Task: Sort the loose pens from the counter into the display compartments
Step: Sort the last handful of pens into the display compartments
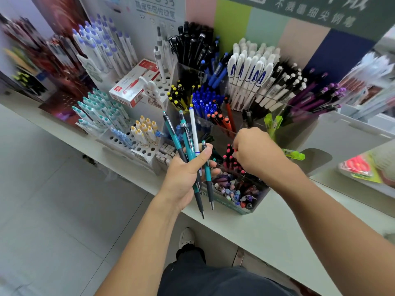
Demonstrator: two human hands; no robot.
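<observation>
Fingers (205,154) of left hand (183,176) curl round a fan of teal and white pens (188,144), just left of the clear display (252,201). Right hand (256,150) reaches into its pink-capped compartment (230,159), fingers curled; grasp unclear.

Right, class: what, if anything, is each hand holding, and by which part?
The left hand grips a fan of teal pens and one white pen around their middles. Whether the right hand pinches anything among the pink-tipped pens cannot be told.

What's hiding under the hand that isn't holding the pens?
Under the right hand you can see pink-capped pens standing in a clear compartment. Whatever its fingers pinch is covered by the hand.
</observation>
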